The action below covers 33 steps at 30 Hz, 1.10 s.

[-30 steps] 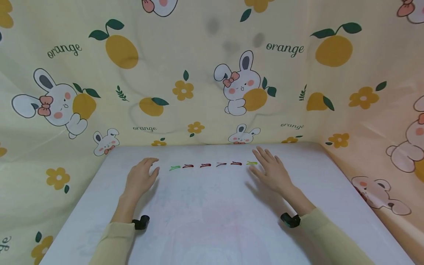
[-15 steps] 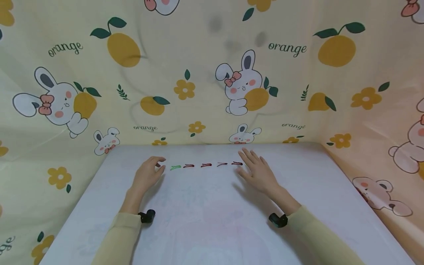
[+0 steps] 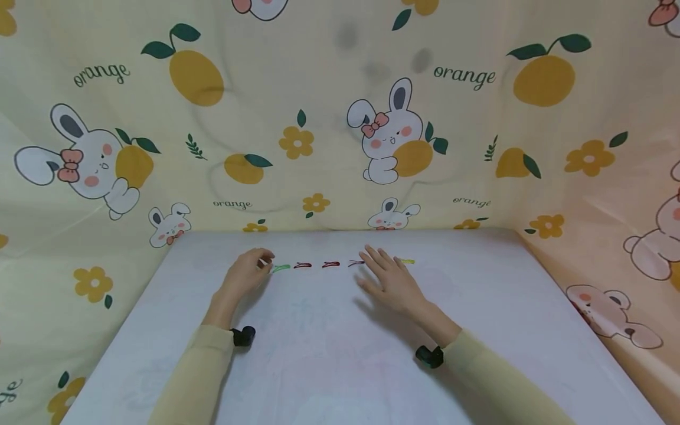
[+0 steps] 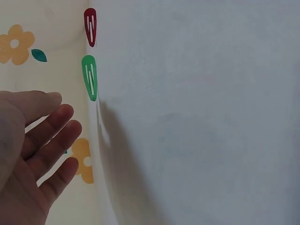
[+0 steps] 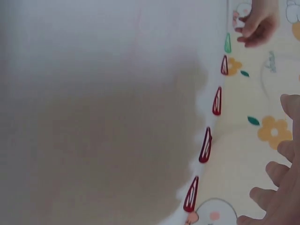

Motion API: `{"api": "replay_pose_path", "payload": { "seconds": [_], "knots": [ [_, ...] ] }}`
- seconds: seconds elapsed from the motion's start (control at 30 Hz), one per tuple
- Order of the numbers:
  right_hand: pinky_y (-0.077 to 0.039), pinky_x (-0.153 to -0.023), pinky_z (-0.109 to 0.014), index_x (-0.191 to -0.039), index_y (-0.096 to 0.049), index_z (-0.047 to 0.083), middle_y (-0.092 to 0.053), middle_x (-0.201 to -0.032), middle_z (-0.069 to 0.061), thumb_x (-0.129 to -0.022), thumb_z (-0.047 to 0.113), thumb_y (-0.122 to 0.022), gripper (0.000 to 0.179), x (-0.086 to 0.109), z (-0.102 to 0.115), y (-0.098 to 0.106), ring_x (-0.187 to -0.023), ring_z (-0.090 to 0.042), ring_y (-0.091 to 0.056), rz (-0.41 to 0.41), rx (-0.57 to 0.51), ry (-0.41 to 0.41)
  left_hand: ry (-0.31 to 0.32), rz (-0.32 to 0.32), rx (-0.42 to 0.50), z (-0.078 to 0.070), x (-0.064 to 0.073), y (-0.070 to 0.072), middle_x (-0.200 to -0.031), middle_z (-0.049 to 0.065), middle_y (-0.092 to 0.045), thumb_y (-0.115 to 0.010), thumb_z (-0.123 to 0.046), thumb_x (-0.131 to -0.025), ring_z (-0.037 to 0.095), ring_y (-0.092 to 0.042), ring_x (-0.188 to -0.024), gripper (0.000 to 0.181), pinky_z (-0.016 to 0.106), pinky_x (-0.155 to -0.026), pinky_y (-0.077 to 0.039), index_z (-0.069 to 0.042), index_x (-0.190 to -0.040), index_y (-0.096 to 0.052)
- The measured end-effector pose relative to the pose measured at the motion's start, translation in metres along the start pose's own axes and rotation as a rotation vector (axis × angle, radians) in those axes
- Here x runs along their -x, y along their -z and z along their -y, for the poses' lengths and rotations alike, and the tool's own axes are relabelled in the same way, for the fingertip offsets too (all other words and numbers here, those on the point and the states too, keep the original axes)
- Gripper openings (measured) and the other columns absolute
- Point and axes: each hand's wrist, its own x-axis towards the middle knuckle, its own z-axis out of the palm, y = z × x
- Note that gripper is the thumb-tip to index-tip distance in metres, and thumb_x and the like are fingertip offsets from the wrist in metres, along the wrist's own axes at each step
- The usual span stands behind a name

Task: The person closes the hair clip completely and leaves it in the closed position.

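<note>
Along the far side of the white table point(image 3: 319, 366), a green clip point(image 4: 89, 78), 4 red clips point(image 3: 331, 264) and a yellow clip point(image 3: 408, 261) lie spaced, probably to stay distinct; nearby, the relaxed left hand point(image 3: 247, 275) and spread right hand point(image 3: 392, 282) hold nothing.

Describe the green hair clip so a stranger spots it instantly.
Across the far part of the white table runs a row of hair clips. At its left end, by the left hand, lies the green hair clip, unlike its dark red neighbour.

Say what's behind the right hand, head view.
A slim yellow hair clip partly shows; the bare right hand covers a dark red hair clip, seen only in the right wrist view.
</note>
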Motion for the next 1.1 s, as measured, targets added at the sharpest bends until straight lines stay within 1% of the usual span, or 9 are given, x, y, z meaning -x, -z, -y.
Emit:
{"api": "replay_pose_path", "payload": {
  "seconds": [0.1, 0.23, 0.4, 0.6, 0.73, 0.87, 0.97, 1.1],
  "knots": [
    [-0.020, -0.122, -0.064, -0.164, -0.034, 0.019, -0.025, -0.172, -0.003, -0.106, 0.050, -0.053, 0.069, -0.004, 0.005, -0.006, -0.156, -0.036, -0.025, 0.012, 0.002, 0.020, 0.005, 0.024, -0.001, 0.002, -0.004, -0.002, -0.119, 0.013, -0.069, -0.065, -0.011, -0.102, 0.030, -0.065, -0.104, 0.025, 0.048, -0.090, -0.054, -0.004, -0.125, -0.069],
    [-0.021, -0.122, -0.063, -0.164, -0.033, 0.019, -0.024, -0.172, -0.001, -0.106, 0.052, -0.051, 0.070, -0.009, 0.012, -0.012, -0.156, -0.036, -0.025, 0.056, 0.012, 0.042, 0.005, 0.050, -0.020, 0.005, -0.008, -0.004, -0.113, 0.011, -0.070, -0.065, -0.010, -0.101, 0.027, -0.065, -0.100, 0.018, 0.046, -0.087, -0.054, -0.006, -0.118, -0.071],
    [-0.021, -0.122, -0.063, -0.164, -0.032, 0.020, -0.022, -0.172, 0.000, -0.106, 0.053, -0.051, 0.070, -0.016, 0.021, -0.018, -0.157, -0.034, -0.023, 0.105, 0.027, 0.068, 0.000, 0.089, -0.023, 0.006, -0.012, -0.006, -0.107, 0.009, -0.070, -0.066, -0.008, -0.099, 0.025, -0.064, -0.096, 0.017, 0.044, -0.084, -0.054, -0.006, -0.115, -0.072],
    [-0.022, -0.122, -0.063, -0.164, -0.033, 0.017, -0.024, -0.172, -0.001, -0.106, 0.053, -0.051, 0.070, -0.027, 0.031, -0.023, -0.156, -0.036, -0.025, 0.119, 0.026, 0.101, -0.012, 0.126, -0.043, 0.006, -0.018, -0.009, -0.100, 0.007, -0.069, -0.069, -0.008, -0.098, 0.023, -0.063, -0.091, 0.013, 0.043, -0.083, -0.054, -0.007, -0.111, -0.072],
    [-0.023, -0.122, -0.062, -0.164, -0.034, 0.018, -0.026, -0.171, -0.001, -0.106, 0.052, -0.052, 0.070, -0.035, 0.038, -0.026, -0.156, -0.035, -0.026, 0.132, 0.027, 0.119, -0.007, 0.131, -0.054, 0.006, -0.020, -0.010, -0.098, 0.006, -0.068, -0.069, -0.007, -0.098, 0.022, -0.062, -0.090, 0.010, 0.043, -0.083, -0.053, -0.007, -0.107, -0.073],
    [-0.023, -0.122, -0.062, -0.164, -0.033, 0.020, -0.025, -0.172, 0.000, -0.106, 0.054, -0.051, 0.070, -0.043, 0.044, -0.029, -0.157, -0.033, -0.025, 0.163, 0.032, 0.130, 0.001, 0.129, -0.070, 0.007, -0.022, -0.013, -0.097, 0.005, -0.067, -0.069, -0.008, -0.098, 0.022, -0.061, -0.089, 0.008, 0.042, -0.082, -0.053, -0.008, -0.105, -0.073],
    [-0.023, -0.122, -0.061, -0.164, -0.032, 0.021, -0.025, -0.172, 0.000, -0.106, 0.054, -0.050, 0.070, -0.050, 0.049, -0.033, -0.157, -0.033, -0.025, 0.180, 0.040, 0.146, -0.005, 0.126, -0.082, 0.008, -0.023, -0.014, -0.096, 0.005, -0.068, -0.069, -0.008, -0.098, 0.022, -0.060, -0.087, 0.008, 0.042, -0.081, -0.052, -0.007, -0.104, -0.074],
    [-0.024, -0.122, -0.061, -0.164, -0.033, 0.021, -0.026, -0.171, 0.001, -0.106, 0.054, -0.050, 0.069, -0.058, 0.054, -0.039, -0.156, -0.032, -0.026, 0.183, 0.058, 0.175, -0.010, 0.116, -0.090, 0.008, -0.024, -0.014, -0.095, 0.006, -0.068, -0.069, -0.007, -0.097, 0.022, -0.060, -0.087, 0.007, 0.042, -0.081, -0.052, -0.007, -0.103, -0.073]
  ]
}}
